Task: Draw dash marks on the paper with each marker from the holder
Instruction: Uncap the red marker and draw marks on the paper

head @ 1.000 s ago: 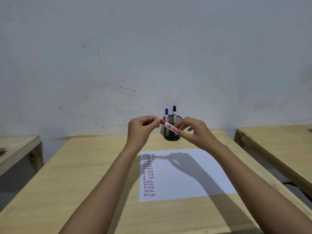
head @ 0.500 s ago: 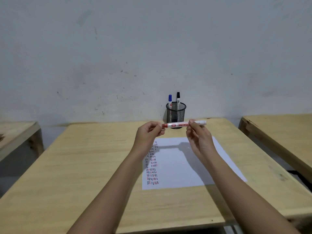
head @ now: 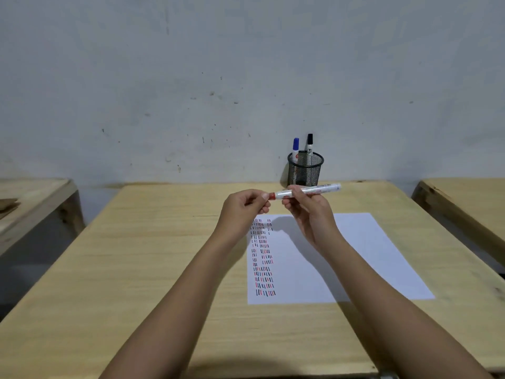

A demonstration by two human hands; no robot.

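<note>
A red marker (head: 314,190) lies nearly level in the air above the far edge of the white paper (head: 355,255). My right hand (head: 308,212) grips its white barrel. My left hand (head: 243,207) pinches the red cap at its left end. Columns of red and dark dash marks (head: 263,258) fill the paper's left side. Behind the hands stands a black mesh holder (head: 305,170) with a blue-capped marker (head: 295,149) and a black-capped marker (head: 309,146) upright in it.
The paper lies on a light wooden desk (head: 164,255) against a grey wall. Another wooden desk (head: 464,198) stands to the right and a third (head: 30,198) to the left, with gaps between them.
Both hands have lowered from in front of the holder toward me, and the marker has turned from slanted to nearly level. The view has tilted down.
</note>
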